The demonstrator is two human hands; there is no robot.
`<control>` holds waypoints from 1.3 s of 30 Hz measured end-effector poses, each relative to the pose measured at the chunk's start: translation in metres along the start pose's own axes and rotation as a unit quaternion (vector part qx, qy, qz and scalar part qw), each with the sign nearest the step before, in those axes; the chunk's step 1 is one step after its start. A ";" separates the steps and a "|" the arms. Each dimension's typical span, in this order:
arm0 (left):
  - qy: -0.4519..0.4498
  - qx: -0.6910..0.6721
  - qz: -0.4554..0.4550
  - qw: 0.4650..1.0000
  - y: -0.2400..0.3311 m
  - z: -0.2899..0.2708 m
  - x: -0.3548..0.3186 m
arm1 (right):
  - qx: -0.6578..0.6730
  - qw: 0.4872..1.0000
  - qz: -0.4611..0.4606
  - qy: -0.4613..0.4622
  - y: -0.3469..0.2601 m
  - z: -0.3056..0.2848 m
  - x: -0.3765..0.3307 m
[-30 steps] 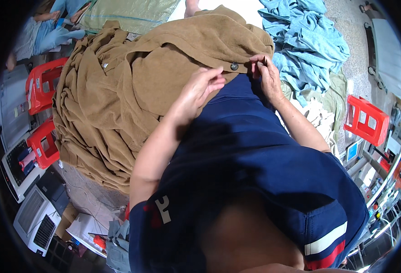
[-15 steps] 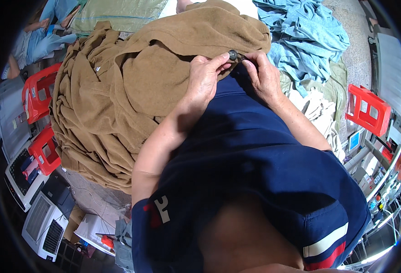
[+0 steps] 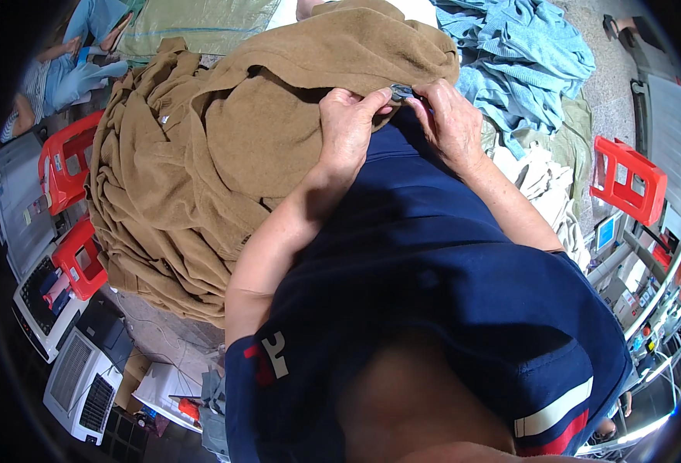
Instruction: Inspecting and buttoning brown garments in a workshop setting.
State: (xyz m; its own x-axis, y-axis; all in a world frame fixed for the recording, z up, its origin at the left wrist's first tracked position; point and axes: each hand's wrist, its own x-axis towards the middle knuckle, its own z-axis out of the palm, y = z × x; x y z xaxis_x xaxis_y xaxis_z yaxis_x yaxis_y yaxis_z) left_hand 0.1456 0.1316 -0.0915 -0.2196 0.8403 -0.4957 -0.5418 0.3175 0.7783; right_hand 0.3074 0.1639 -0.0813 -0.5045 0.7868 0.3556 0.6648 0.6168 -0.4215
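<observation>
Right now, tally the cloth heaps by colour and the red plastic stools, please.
Brown cloth heap, pinched by left hand and right hand: 1
Light blue cloth heap: 1
Cream cloth heap: 1
Red stools: 3
Total: 6

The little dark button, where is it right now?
In the head view, the small dark button sits top centre, pinched between the left hand and right hand, at the edge of the brown fleece garment.

A grey floor (image 3: 611,85) carries a large heap of brown garments (image 3: 171,193). Just right of that heap lies a pile of light blue cloth (image 3: 526,62), and red plastic stools (image 3: 66,166) stand at the heap's left.
</observation>
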 end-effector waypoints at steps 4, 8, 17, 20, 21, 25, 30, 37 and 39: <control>0.003 0.003 -0.001 1.000 0.000 0.001 -0.001 | 0.024 1.000 0.008 -0.001 0.000 0.003 -0.001; 0.013 -0.003 0.001 1.000 -0.002 -0.001 0.001 | 0.053 0.997 0.047 0.004 -0.001 0.002 -0.004; 0.014 0.065 0.046 0.997 -0.007 -0.001 0.006 | 0.024 0.998 0.062 -0.011 -0.003 -0.001 -0.005; 0.017 0.094 0.075 0.993 -0.010 -0.002 0.006 | 0.016 0.997 0.078 -0.018 -0.003 0.001 -0.006; 0.013 0.080 0.092 0.992 -0.011 -0.001 0.006 | 0.020 0.996 0.084 -0.018 -0.003 0.001 -0.006; 0.021 0.111 0.093 0.989 -0.013 -0.002 0.007 | 0.045 0.995 0.093 -0.013 -0.004 0.004 -0.006; 0.024 0.116 0.068 0.991 -0.004 0.003 0.000 | 0.052 0.994 0.092 -0.008 -0.003 0.007 -0.007; 0.020 0.099 0.071 0.992 -0.006 0.001 0.003 | 0.034 0.994 0.106 0.000 0.001 0.006 -0.009; 0.019 0.106 0.096 0.990 -0.007 0.001 0.004 | 0.036 0.994 0.103 -0.001 -0.001 0.004 -0.007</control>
State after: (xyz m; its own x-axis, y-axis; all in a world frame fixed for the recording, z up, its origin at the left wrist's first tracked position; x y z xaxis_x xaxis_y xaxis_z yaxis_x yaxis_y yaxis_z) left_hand 0.1492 0.1325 -0.0988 -0.3342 0.8783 -0.3419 -0.3062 0.2419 0.9207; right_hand 0.3078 0.1580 -0.0869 -0.3630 0.8967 0.2533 0.7132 0.4423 -0.5438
